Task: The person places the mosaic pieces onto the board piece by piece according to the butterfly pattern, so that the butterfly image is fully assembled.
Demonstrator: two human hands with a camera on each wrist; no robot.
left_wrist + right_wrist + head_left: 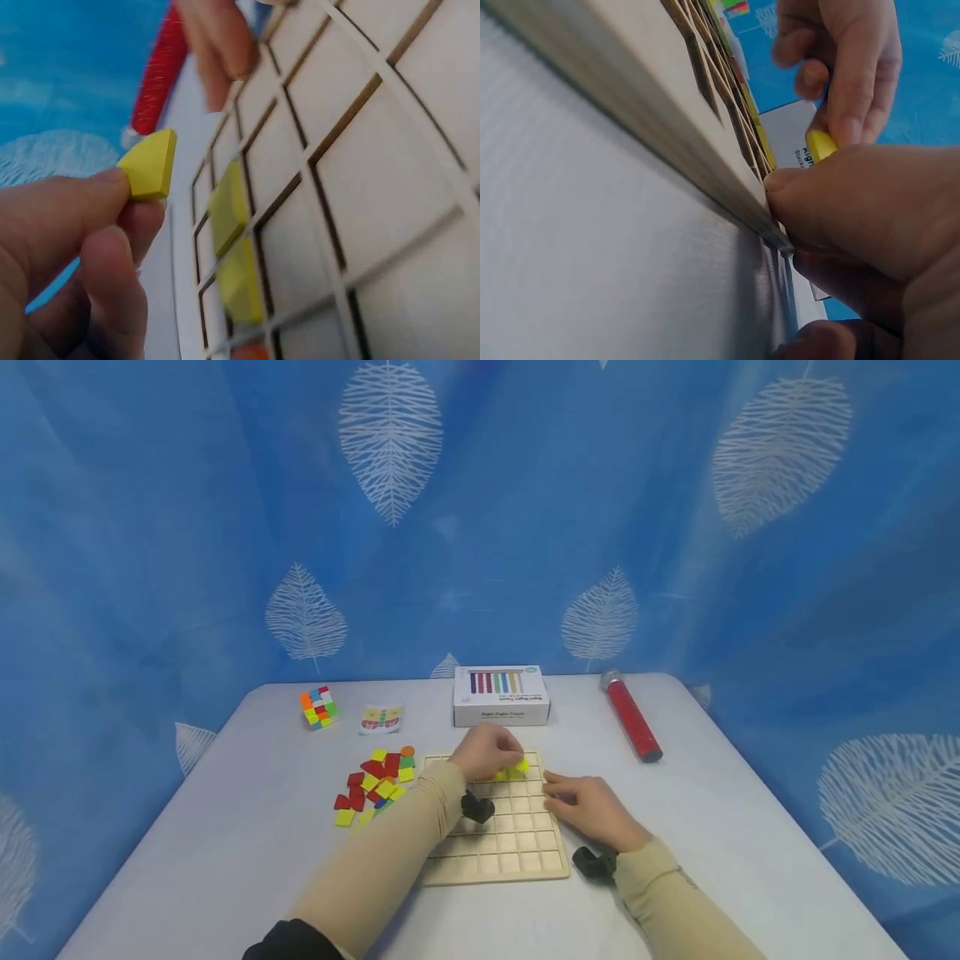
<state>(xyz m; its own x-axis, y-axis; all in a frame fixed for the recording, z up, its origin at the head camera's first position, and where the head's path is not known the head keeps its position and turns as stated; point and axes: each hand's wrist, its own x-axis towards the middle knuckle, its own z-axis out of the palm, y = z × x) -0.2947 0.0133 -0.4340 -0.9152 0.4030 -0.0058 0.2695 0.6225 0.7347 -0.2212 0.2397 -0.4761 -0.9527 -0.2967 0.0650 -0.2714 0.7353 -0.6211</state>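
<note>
1. Yellow tile (150, 169), rounded along one side, is pinched narrowly at the fingertips of the left hand (486, 750); it is held above the far part of the wooden grid board (510, 842), apart from it.
2. The board's edge is gripped by the thumb and fingers of the right hand (596, 814), seemingly so that the board is steadied.
3. Two yellow pieces (229, 210) are already laid in adjoining compartments just under the left hand, and an orange piece (251, 352) is partly seen beside them.
4. Most compartments seen nearer than the left hand are bare; some are covered by the left forearm, so no full count can be made.
5. The loose tiles (392, 766), red, yellow, green, orange and blue, are heaped on the bench (247, 793) to the left of the left hand, and are yet to be placed, it is judged.
6. A small printed card (381, 719) is laid beyond that heap; a pattern may be given by it, though its details are too small to be read.
7. The work is judged to be at an early stage.
</note>
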